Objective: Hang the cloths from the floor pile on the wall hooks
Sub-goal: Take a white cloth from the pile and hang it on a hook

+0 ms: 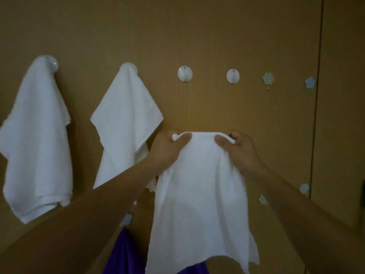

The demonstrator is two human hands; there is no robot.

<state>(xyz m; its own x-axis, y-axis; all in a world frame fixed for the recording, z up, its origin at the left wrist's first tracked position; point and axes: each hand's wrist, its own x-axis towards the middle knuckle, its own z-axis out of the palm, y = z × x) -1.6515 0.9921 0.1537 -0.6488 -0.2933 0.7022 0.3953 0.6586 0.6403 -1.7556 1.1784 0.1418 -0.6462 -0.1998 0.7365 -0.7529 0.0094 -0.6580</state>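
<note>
Two hands share one white cloth [201,194] in the head view, and it hangs below the bare round hook [185,74], well short of it. The left hand [167,147] and right hand [239,149] are apart. Each is clamped on the top edge with the thumb in front and the fingers curled behind, so the hem stretches nearly level between them while the rest falls in loose folds.

The cloth looks thin, light and quite limp, with no stiffness to keep a shape. It should be neither fragile nor slippery, though a single thin layer could slide off a smooth knob. A better hold for hanging is likely a bunched corner or the middle of that top edge, draped over the hook.

Both forearms reach up and forward towards the wall, wrists about level. Left of the bare round hook a hung cloth [124,123] drapes from its own hook, and farther left hangs a thicker towel [37,139]. Right of it a second round hook [233,76] is free, and far below it a purple cloth [122,252] shows
</note>
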